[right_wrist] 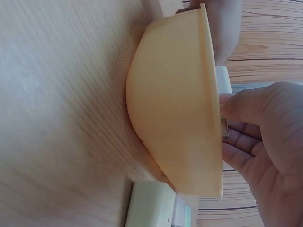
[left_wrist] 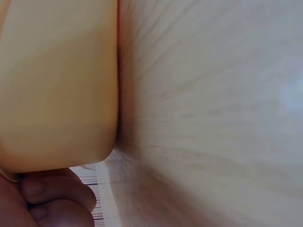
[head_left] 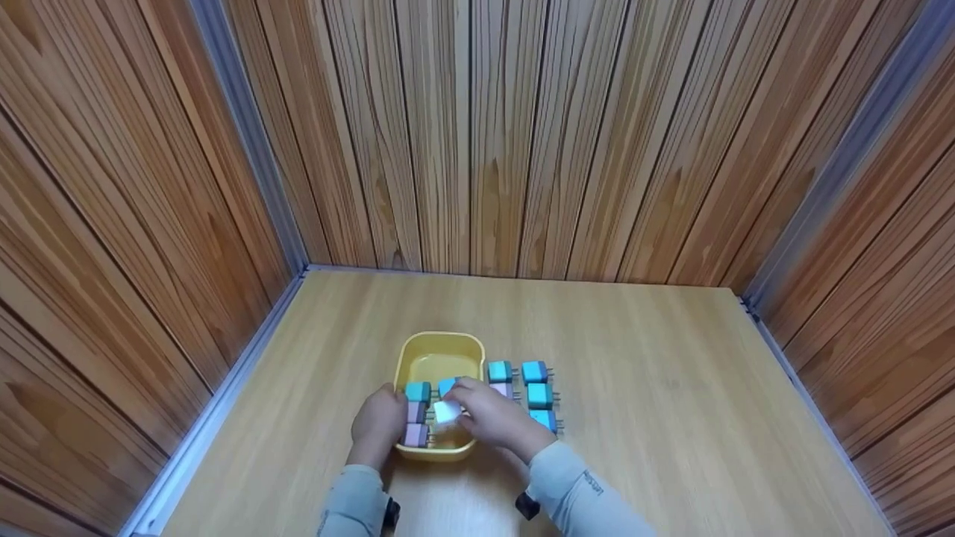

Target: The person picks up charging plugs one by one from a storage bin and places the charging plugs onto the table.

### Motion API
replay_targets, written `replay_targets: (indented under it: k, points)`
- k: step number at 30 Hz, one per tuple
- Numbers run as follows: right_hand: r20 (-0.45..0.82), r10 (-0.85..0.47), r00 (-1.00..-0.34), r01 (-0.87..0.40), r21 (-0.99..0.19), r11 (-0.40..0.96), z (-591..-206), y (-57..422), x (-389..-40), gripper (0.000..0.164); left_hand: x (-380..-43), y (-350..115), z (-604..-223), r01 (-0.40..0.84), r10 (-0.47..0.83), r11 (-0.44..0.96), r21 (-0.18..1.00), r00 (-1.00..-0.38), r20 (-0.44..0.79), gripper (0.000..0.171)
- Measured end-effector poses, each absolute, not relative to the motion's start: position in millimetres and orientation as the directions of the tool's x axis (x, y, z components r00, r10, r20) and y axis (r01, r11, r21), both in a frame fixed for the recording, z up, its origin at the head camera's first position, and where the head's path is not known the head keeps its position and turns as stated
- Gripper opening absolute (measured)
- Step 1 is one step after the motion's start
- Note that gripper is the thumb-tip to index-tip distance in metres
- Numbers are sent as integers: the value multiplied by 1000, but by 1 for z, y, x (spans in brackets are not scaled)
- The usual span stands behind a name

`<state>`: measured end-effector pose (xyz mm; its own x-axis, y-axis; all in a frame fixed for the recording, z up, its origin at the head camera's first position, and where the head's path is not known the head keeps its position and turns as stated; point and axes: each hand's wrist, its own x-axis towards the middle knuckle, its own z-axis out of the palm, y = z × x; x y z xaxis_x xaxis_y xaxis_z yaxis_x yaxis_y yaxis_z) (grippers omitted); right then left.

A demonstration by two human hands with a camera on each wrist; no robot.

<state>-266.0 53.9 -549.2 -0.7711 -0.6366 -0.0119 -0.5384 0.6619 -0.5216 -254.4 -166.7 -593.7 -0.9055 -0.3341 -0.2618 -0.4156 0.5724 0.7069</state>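
Note:
A yellow plastic basin (head_left: 436, 343) holds several plug-in power adapters with metal prongs; a teal adapter (head_left: 418, 391) and a purple adapter (head_left: 415, 435) line its left side. My left hand (head_left: 379, 418) grips the basin's left rim, its fingers (left_wrist: 59, 194) curled beneath the edge in the left wrist view. Between the thumb and fingers of my right hand (head_left: 496, 419), a white-topped adapter (head_left: 447, 412) is pinched over the right part of the basin. A metal prong (right_wrist: 224, 128) shows beside those fingers in the right wrist view. One blue adapter (head_left: 446, 385) lies just beyond, partly covered by the hand.
Right of the basin, more adapters stand in two columns on the wooden table (head_left: 656, 388), among them a teal adapter (head_left: 500, 371) and a blue adapter (head_left: 534, 371). Wood-patterned walls (head_left: 492, 149) enclose the table at the back and both sides.

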Motion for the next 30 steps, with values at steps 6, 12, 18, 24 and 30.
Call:
replay_targets:
  k: [6,12,18,24,30]
  points:
    - [-10,-614,-789,-521,-519,678,-546,62,-268,41,-256,-167,-594,-400,-326,612,682,-914,-243,38]
    - [6,-604,-797,-522,-507,685,-544,71,-270,44,-255,-167,-594,-417,-332,593,689,-906,-262,36]
    - [25,-596,-803,-529,-491,692,-542,79,-275,43,-257,-167,-594,-417,-340,638,647,-907,-249,34]
    - [46,-568,-822,-499,-540,678,-542,91,-277,44,-255,-167,-593,-432,-337,613,662,-900,-276,41]
    - [44,-545,-837,-459,-600,656,-541,100,-281,44,-255,-168,-592,-440,-336,585,681,-896,-291,41]
